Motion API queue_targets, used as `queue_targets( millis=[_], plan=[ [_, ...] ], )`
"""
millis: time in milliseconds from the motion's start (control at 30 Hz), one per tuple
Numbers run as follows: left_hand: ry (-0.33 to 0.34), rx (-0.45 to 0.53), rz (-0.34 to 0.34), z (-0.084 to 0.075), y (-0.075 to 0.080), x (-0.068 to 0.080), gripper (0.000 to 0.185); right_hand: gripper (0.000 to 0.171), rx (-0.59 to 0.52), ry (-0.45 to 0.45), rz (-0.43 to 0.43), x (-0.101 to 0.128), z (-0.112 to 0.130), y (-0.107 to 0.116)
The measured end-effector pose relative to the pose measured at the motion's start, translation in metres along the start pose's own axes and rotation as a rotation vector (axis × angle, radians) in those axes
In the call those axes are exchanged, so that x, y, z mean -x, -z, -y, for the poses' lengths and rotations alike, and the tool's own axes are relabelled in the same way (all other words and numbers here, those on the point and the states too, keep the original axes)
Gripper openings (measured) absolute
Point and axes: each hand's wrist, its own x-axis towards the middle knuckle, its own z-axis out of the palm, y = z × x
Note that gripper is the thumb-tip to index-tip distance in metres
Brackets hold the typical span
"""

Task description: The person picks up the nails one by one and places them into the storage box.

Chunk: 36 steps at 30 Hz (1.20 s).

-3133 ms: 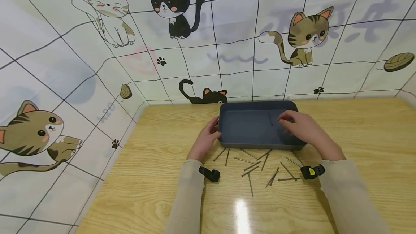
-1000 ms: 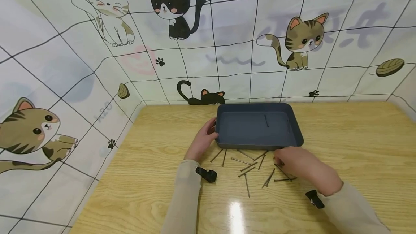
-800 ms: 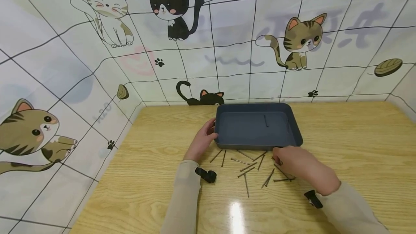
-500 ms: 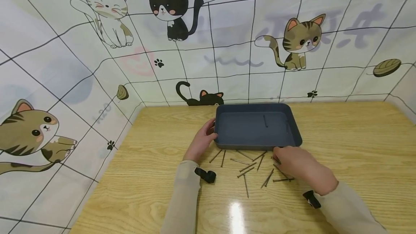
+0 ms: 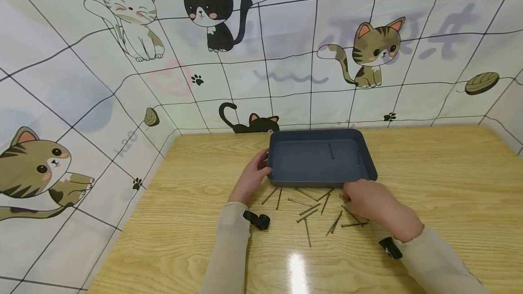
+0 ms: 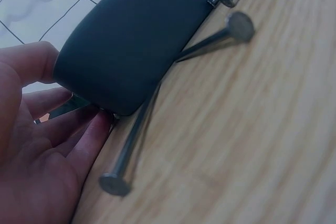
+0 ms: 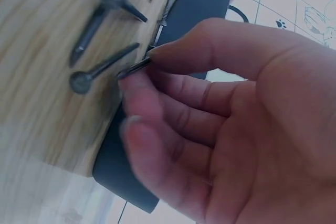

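Observation:
A dark blue-grey rectangular tray (image 5: 314, 184) sits near the back of the table, with two nails lying inside, one (image 5: 331, 151) near the middle and one (image 5: 358, 157) at the right. My left hand (image 5: 252, 177) grips the tray's left end, thumb and fingers spread on either side of its corner in the left wrist view. Just off the tray's front right corner, my right hand (image 5: 373, 203) pinches a nail (image 7: 135, 68) between thumb and forefinger, low over the wood. Several loose nails (image 5: 308, 215) lie scattered in front of the tray.
The light wooden table (image 5: 196, 158) backs onto a white cloth (image 5: 294, 58) printed with a grid and cartoon cats, which also runs along the left side. Two nails (image 6: 126, 145) lie close to the tray's wall by my left hand.
My right hand came out of the tray and down to the nails in front, where it now pinches one. A second nail shows in the tray. My left hand kept its place.

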Motion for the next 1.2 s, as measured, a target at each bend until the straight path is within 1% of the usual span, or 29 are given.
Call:
queue_targets(
  millis=[67,133,167,233,333,400,467,567,667,800,867,933,1033,1200],
  plan=[
    [0.004,0.014,0.011,-0.004,0.001,0.001,0.059,0.013,-0.018,0.009,0.006,-0.001,-0.001,0.001],
    [0.008,0.016,0.025,-0.011,0.001,0.005,0.059,0.003,-0.052,0.021,0.022,-0.001,-0.001,0.003],
    [0.007,0.016,0.031,-0.015,0.001,0.007,0.060,0.011,-0.074,0.026,0.034,-0.002,-0.002,0.003],
    [-0.001,0.011,0.026,-0.015,0.001,0.007,0.059,0.025,-0.117,0.048,0.051,-0.002,-0.002,0.005],
    [-0.017,-0.006,0.012,-0.008,0.000,0.004,0.059,0.035,-0.164,0.081,0.062,-0.003,-0.002,0.007],
    [-0.022,-0.011,-0.003,0.000,0.000,0.000,0.059,0.036,-0.179,0.111,0.053,-0.003,-0.002,0.008],
    [-0.018,-0.012,0.000,0.000,0.000,0.001,0.059,0.036,-0.177,0.142,0.038,-0.005,-0.002,0.010],
    [-0.011,-0.005,0.007,-0.003,0.002,0.002,0.058,0.034,-0.174,0.195,-0.015,-0.008,-0.001,0.013],
    [-0.009,0.016,0.026,-0.011,0.003,0.005,0.059,0.032,-0.191,0.229,-0.075,-0.011,-0.001,0.017],
    [-0.019,0.022,0.049,-0.023,0.005,0.011,0.060,0.031,-0.260,0.214,-0.142,-0.018,-0.001,0.024],
    [-0.024,0.007,0.052,-0.025,0.006,0.013,0.061,0.033,-0.300,0.204,-0.163,-0.022,-0.002,0.028],
    [-0.024,-0.002,0.047,-0.026,0.007,0.014,0.061,0.037,-0.325,0.182,-0.176,-0.025,-0.003,0.032],
    [-0.025,-0.011,0.051,-0.024,0.008,0.014,0.061,0.040,-0.336,0.152,-0.205,-0.029,-0.006,0.039],
    [-0.027,-0.013,0.066,-0.021,0.006,0.013,0.060,0.037,-0.321,0.106,-0.241,-0.035,-0.014,0.047]
  ],
)
